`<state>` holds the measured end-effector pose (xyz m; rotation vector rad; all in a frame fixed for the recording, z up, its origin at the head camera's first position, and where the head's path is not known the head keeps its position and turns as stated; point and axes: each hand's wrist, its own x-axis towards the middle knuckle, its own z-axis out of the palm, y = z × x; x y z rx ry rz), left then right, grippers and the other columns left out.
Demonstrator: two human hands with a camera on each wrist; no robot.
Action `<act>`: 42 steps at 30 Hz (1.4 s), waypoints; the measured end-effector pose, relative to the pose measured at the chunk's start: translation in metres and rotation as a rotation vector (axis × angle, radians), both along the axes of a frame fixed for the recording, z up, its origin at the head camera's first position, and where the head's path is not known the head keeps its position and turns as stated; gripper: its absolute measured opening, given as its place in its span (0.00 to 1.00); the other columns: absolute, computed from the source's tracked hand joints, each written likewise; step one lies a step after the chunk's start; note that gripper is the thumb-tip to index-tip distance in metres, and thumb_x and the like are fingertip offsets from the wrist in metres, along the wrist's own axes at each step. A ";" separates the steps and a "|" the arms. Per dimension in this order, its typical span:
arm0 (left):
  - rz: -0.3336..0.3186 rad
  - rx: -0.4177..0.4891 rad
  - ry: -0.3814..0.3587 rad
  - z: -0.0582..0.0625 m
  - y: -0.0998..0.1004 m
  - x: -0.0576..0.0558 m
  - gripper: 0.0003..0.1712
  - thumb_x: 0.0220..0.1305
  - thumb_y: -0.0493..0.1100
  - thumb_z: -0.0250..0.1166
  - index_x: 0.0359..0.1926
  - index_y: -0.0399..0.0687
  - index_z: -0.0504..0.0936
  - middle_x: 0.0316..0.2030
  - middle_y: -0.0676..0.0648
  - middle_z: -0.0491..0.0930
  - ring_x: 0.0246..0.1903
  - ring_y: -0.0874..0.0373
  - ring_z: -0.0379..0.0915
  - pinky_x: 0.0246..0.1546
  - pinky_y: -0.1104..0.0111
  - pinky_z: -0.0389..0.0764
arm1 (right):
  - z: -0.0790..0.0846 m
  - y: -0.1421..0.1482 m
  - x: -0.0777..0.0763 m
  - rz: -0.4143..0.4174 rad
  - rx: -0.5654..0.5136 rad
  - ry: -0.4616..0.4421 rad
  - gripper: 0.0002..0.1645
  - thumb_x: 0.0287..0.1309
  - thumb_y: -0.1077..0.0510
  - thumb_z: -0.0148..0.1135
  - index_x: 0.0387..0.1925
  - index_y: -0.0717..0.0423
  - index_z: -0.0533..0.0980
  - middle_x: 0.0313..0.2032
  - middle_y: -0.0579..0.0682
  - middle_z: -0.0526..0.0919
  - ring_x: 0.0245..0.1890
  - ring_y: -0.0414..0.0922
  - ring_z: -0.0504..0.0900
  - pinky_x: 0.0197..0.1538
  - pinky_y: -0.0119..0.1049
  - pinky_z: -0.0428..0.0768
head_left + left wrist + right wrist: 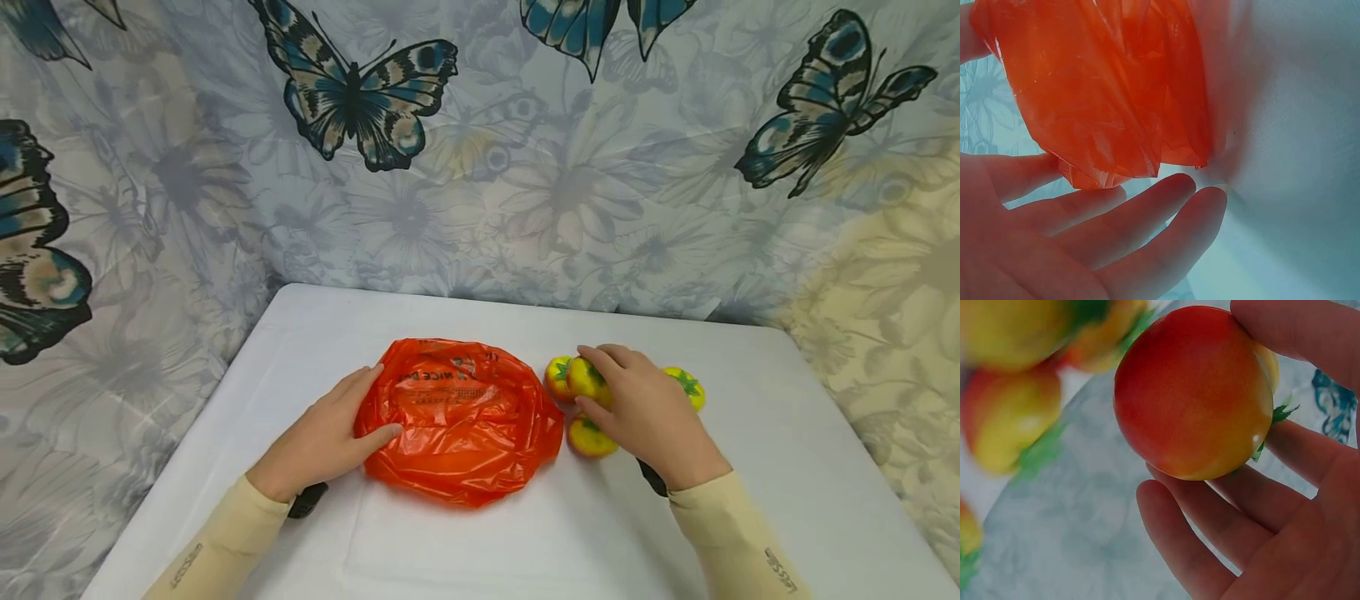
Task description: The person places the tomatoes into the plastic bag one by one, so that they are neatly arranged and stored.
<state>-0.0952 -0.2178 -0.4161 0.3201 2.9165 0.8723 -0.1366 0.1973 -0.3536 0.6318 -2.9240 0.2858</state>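
A crumpled red plastic bag [461, 425] with dark print lies on the white table. Along its left side rests my left hand [322, 437], thumb over the near edge; in the left wrist view the fingers [1147, 225] are spread and fairly straight beside the red plastic. To the right of the bag, my right hand [652, 408] holds a red-and-yellow persimmon [1191, 394] with a green leafy top, pinched between thumb and fingers. Close around that hand lie more persimmons: one at the back left [558, 377], one in front [591, 437] and one behind the hand [688, 387].
The white table [780, 450] has its far edge against a draped cloth [562, 192] printed with butterflies and flowers. The same cloth hangs along the left and right sides. A dark wrist strap part [307, 500] shows under the left wrist.
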 end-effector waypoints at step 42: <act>0.002 0.020 0.017 -0.004 -0.003 -0.005 0.55 0.71 0.65 0.68 0.87 0.49 0.55 0.83 0.36 0.60 0.76 0.34 0.70 0.71 0.39 0.77 | -0.039 -0.204 -0.054 0.319 0.096 -0.135 0.35 0.66 0.45 0.75 0.72 0.47 0.77 0.59 0.51 0.84 0.52 0.46 0.84 0.57 0.45 0.90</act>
